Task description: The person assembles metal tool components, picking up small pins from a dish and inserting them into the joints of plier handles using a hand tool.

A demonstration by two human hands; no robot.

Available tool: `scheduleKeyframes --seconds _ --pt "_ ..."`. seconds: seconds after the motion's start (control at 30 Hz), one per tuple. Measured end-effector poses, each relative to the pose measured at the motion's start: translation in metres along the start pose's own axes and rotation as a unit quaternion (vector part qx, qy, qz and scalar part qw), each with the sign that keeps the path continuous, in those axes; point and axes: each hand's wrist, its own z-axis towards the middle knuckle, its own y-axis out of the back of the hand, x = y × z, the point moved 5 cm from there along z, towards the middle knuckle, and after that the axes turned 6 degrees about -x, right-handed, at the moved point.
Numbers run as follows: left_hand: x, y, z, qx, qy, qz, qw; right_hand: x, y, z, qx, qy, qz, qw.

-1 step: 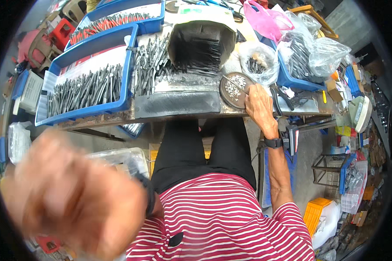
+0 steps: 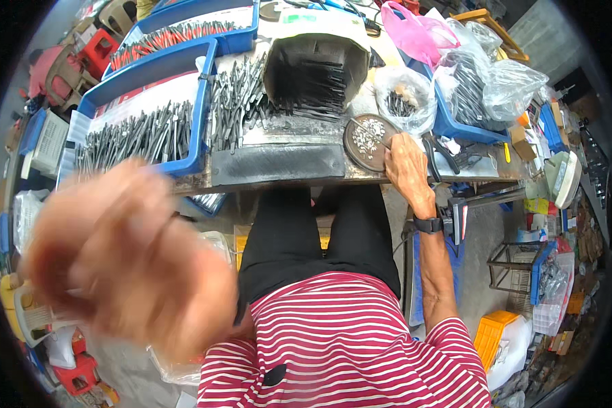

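My left hand [image 2: 129,258] is raised close to the camera on the left, large and smeared by motion. Its fingers are too blurred to read. At the table's front edge, my right hand [image 2: 408,165] is closed at the right rim of a round brown dish [image 2: 353,151]. Small white pieces [image 2: 368,136] lie scattered in this dish. From the right fingers a thin metal stick-like tool [image 2: 374,134] reaches across it; its exact kind is unclear. Left of the dish stands an open box [image 2: 364,58] lying on its side, with dark slim rods [image 2: 319,88] stacked inside.
Blue trays [image 2: 207,102] with several black pen-like rods [image 2: 143,132] stand on the left. A loose pile of rods [image 2: 234,95] lies beside the box. Black-handled pliers [image 2: 445,155], a clear bag [image 2: 415,112] and a blue bin [image 2: 449,122] are at the right.
My left hand has shifted upward and slightly right, now overlapping the near blue tray's corner. The right hand stays at the dish.
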Motion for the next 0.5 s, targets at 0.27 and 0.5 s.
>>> scheduleKeyframes --seconds 0.27,0.5 --pt "0.107 -0.096 -0.102 0.165 0.373 0.053 0.912 -0.005 0.007 -0.003 -0.016 -0.016 0.028 0.999" --pt "0.136 -0.144 -0.147 0.338 0.248 0.193 0.887 -0.009 0.013 -0.004 -0.017 -0.040 0.039 0.998"
